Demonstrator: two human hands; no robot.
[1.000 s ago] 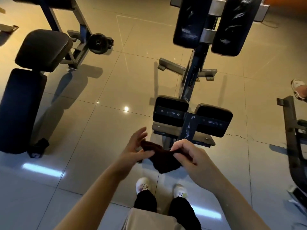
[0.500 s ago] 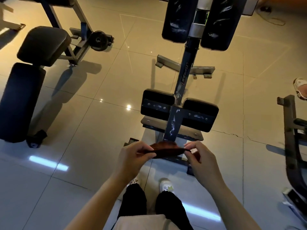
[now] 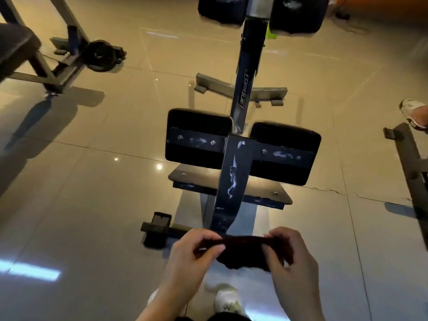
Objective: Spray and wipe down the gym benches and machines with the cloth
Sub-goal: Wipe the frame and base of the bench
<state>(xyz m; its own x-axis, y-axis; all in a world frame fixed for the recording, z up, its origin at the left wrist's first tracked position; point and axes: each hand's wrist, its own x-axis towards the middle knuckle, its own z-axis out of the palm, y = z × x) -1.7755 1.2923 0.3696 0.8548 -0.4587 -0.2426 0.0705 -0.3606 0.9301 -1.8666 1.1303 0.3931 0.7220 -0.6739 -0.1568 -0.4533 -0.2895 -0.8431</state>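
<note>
We pinch the cloth (image 3: 249, 251) taut between left hand (image 3: 194, 253) and right hand (image 3: 293, 258), fingers clamped; beyond it, foam streaks the machine (image 3: 234, 172), seemingly sprayed but unwiped.

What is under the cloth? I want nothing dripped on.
Under the cloth, held by both hands, only floor tile and a shoe show; directly beneath is hidden.

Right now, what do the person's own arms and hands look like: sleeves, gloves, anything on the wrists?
Both forearms are bare up to the frame edge, with no sleeves in view. The left hand and right hand wear no gloves. No watch, band or ring shows on either wrist or on the visible fingers, and no markings can be made out. The frame is slightly blurred and the lighting is warm and dim, so fine detail cannot be told.
</note>
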